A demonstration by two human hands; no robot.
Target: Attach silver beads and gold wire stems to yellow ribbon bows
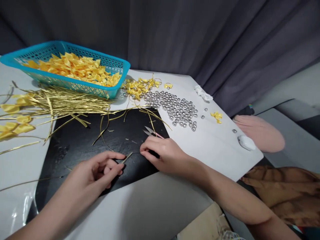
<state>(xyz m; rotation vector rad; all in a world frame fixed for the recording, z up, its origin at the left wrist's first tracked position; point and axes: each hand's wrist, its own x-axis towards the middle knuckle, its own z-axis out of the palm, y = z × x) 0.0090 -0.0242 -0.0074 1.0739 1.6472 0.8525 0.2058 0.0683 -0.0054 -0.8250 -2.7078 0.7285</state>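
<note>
Above the black mat (82, 140) on the bench (185, 138), the short gold strip (128, 157) is resting in the left hand (96, 173) and pointing towards the thin thread (136, 152), which is running across to the right hand (162, 151). The strip could be slipping or twisting loose, since only a small end seems to be sitting between the fingertips; the thread, being so fine, could be kinking or snapping under a hard pull. The snips (150, 130) are lying just behind the right fingers, so a careless backward reach could be catching the blades. The left grip is nearly closing, thumb and index finger pinching the strip while the other fingers are curling in. The right grip is also pinching, apparently grasping the thread; whether thread and strip are joining, I cannot tell.
</note>
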